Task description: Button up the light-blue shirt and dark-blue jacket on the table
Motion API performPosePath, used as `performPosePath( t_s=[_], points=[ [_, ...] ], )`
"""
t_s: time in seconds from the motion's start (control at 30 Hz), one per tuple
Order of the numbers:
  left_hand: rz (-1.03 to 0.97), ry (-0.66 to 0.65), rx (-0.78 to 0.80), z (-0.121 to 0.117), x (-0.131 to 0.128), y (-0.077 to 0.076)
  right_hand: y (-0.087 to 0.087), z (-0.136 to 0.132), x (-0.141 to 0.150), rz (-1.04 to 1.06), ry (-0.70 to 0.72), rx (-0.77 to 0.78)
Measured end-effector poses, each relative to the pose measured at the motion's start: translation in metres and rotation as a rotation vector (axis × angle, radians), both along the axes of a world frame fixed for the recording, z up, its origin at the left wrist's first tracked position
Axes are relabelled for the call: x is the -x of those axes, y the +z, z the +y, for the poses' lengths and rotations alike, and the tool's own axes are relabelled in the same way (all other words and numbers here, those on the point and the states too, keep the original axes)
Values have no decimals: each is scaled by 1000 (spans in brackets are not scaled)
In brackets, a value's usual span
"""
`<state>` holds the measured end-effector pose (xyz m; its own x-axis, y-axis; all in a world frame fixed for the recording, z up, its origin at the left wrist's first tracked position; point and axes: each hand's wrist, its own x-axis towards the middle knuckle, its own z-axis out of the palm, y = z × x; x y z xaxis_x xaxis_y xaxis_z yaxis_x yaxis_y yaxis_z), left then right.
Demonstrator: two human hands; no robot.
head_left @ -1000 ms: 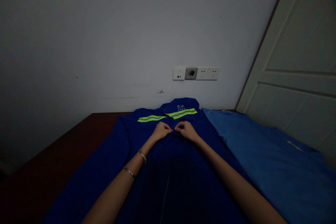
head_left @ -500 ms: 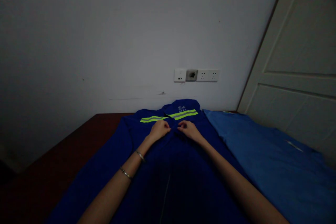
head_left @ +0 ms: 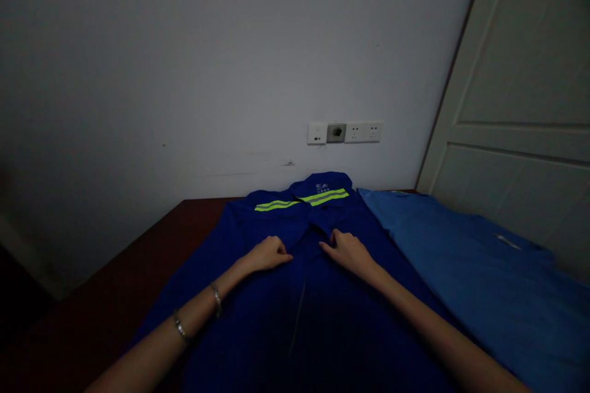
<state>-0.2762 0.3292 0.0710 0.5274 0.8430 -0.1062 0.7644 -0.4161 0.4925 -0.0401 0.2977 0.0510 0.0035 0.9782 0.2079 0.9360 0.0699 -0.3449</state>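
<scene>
A dark blue work jacket [head_left: 276, 295] lies spread out, front up, with its collar toward the wall. Yellow-green reflective strips [head_left: 328, 197] cross its chest. My left hand [head_left: 268, 253], below the left strip, has its fingers curled and pinched on the cloth beside the front opening. On the other side, my right hand [head_left: 349, 250] has thumb and fingers bent around the cloth near the other front edge; its exact grip is hard to see in the dim light. Between the hands, a flap of the front stands slightly raised.
A lighter blue shirt [head_left: 461, 258] lies flat at the right, beside the jacket. Both garments rest on a dark red-brown surface [head_left: 198, 218] against a white wall. Sockets [head_left: 364, 131] are set in the wall above, and a panelled door [head_left: 516, 153] stands at the right.
Both hands have moved down the jacket front, toward me, and farther apart. The front opening near the chest shows a more raised flap. The view has shifted slightly.
</scene>
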Motion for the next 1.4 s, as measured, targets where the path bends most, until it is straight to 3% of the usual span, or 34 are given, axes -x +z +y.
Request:
performPosePath(
  t_s=[0.17,0.33,0.53,0.67,0.87,0.93,1.07,1.13,1.27,1.4],
  points=[
    [30,181,-15,-4,-22,-20,-7,0,3,20,8,21],
    [-81,253,-67,-2,-31,-31,-10,0,0,64,-3,39],
    [-66,189,-311,-42,-34,-12,-7,2,-4,272,80,-111],
    [19,42,-489,-67,-37,-4,-6,2,-5,540,101,-56],
    [163,-61,-583,-76,-40,-11,2,-13,-5,289,148,-247],
    [179,-83,-606,-76,-41,-13,4,-17,-2,316,182,-170],
    [197,-137,-643,-80,-42,-16,0,-23,12,640,246,305],
    [207,-162,-656,-83,-42,-18,-4,-25,18,771,256,457],
    [193,-219,-661,-89,-44,-24,-9,-29,26,927,235,517],
    [53,-248,-563,-93,-48,-21,-16,-30,27,1010,194,504]
  ],
)
